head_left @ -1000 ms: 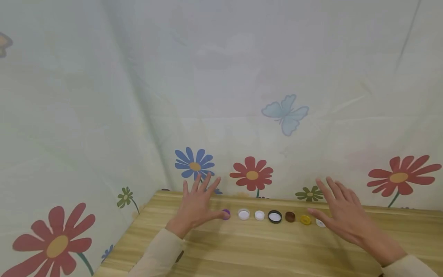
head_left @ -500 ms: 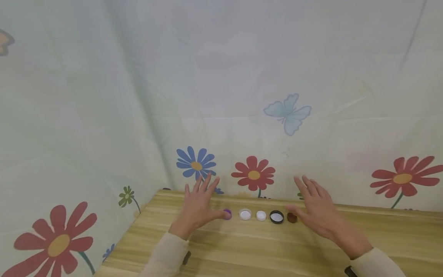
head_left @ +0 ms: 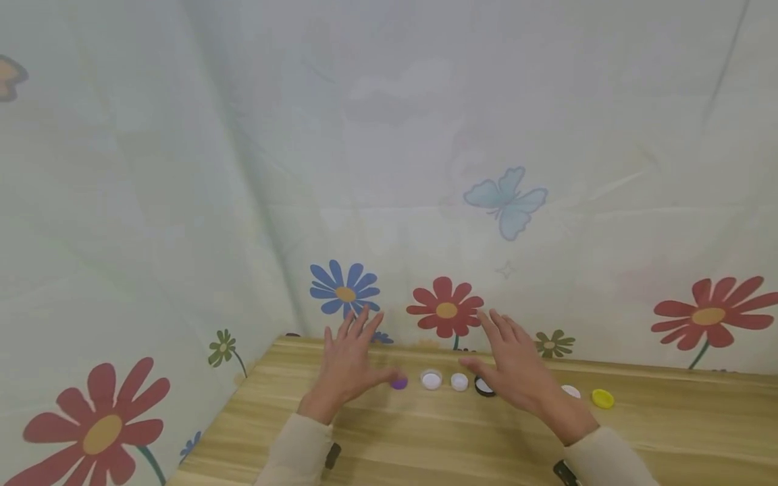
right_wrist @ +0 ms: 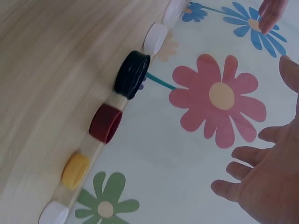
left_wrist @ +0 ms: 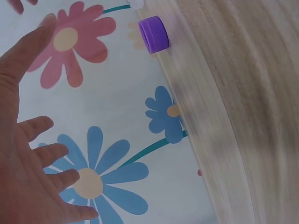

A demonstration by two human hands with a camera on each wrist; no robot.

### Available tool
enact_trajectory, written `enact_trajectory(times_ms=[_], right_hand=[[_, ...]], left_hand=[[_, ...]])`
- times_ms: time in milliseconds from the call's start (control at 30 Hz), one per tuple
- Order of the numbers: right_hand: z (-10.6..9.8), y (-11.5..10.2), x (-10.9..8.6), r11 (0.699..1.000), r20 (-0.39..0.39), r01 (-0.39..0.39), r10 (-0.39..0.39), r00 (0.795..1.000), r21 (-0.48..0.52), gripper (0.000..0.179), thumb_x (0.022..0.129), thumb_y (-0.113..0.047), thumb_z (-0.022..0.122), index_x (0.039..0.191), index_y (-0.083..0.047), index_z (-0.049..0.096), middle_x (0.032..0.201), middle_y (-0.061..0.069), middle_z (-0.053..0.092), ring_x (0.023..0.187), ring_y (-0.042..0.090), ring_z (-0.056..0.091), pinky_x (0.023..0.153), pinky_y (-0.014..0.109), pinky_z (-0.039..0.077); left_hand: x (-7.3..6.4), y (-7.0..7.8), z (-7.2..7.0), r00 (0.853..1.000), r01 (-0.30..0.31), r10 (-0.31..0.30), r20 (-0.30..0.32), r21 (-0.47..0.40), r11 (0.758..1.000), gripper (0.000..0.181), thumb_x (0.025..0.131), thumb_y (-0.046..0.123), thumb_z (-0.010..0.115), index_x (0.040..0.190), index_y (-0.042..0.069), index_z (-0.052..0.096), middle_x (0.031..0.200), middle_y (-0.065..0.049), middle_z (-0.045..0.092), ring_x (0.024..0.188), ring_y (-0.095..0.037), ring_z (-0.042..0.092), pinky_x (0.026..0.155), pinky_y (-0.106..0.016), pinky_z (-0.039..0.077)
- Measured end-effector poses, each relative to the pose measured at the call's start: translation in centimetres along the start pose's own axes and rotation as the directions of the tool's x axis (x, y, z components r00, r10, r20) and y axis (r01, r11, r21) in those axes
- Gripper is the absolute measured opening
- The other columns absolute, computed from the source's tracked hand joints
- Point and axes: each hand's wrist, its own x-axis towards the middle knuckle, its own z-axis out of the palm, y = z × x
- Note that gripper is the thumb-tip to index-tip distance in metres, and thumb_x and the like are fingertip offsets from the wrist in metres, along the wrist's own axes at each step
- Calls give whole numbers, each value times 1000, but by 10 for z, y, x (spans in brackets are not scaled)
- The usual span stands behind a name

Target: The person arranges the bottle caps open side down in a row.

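Note:
Bottle caps of different colours stand in a row along the back of a wooden table. Over its left end my left hand is spread, its thumb overlapping the purple cap in the head view. The left wrist view has that hand apart from the ridged purple cap. My right hand hovers with fingers extended, its thumb near the black cap. Behind it, hidden in the head view, are a dark red cap and a golden cap. Neither hand holds anything.
Between the hands lie a clear-rimmed white cap and a small white cap. Right of my right wrist are another white cap and a bright yellow cap. A flower-printed curtain hangs directly behind the table.
My right hand has moved left along the row, from beside the golden cap to the black one, uncovering the white and bright yellow caps. My left hand has barely moved.

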Motion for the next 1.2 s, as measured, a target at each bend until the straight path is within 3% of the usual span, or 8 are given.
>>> enact_trajectory(times_ms=[400, 833, 1200], right_hand=[[20, -21, 11, 994, -36, 16, -12, 999, 112, 85, 100, -44, 70, 161, 4, 34, 159, 33, 40, 146, 57, 34, 114, 75, 27], [39, -34, 22, 970, 45, -35, 25, 999, 239, 83, 101, -45, 71, 163, -2, 35, 162, 26, 40, 150, 51, 31, 115, 73, 29], [56, -35, 31, 940, 58, -37, 19, 998, 338, 74, 100, -35, 75, 158, -1, 45, 161, 23, 44, 150, 48, 34, 116, 70, 30]], left_hand=[[-10, -12, -5, 1000, 9, -10, -17, -33, 999, 106, 74, 61, 90, 159, 13, 48, 168, -19, 36, 152, -51, 30, 113, -81, 18], [-12, -17, 2, 1000, -5, 2, -27, -127, 992, 101, 78, 53, 91, 158, 9, 49, 164, -22, 40, 148, -51, 37, 113, -76, 28], [-12, -21, 11, 1000, -8, 5, -10, -275, 961, 91, 80, 40, 94, 154, 6, 53, 161, -22, 46, 147, -46, 43, 115, -66, 35]])
